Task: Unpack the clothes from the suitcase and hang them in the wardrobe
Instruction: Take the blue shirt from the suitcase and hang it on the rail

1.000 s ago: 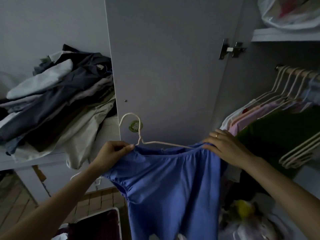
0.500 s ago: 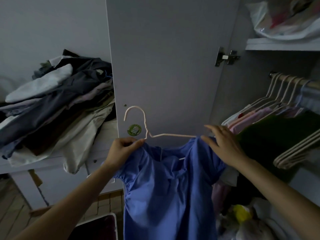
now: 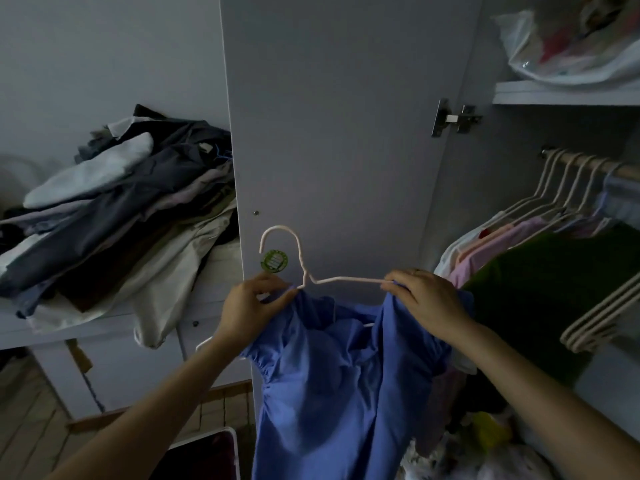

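Before open grey wardrobe door (image 3: 339, 133): hanging blue gathered cotton garment (image 3: 332, 386), draped on thin pale wire hanger (image 3: 304, 268); left hand (image 3: 249, 306) pinched closed on one shoulder, right hand (image 3: 426, 299) curled closed on the other

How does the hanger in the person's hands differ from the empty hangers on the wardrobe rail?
The held hanger is off the rail, upright in front of the door; the empty hangers hook on the rail and slant down toward the camera. The held hanger is having a blue garment pulled on by the left hand and right hand; the empty hangers are bare. Both are thin and pale.
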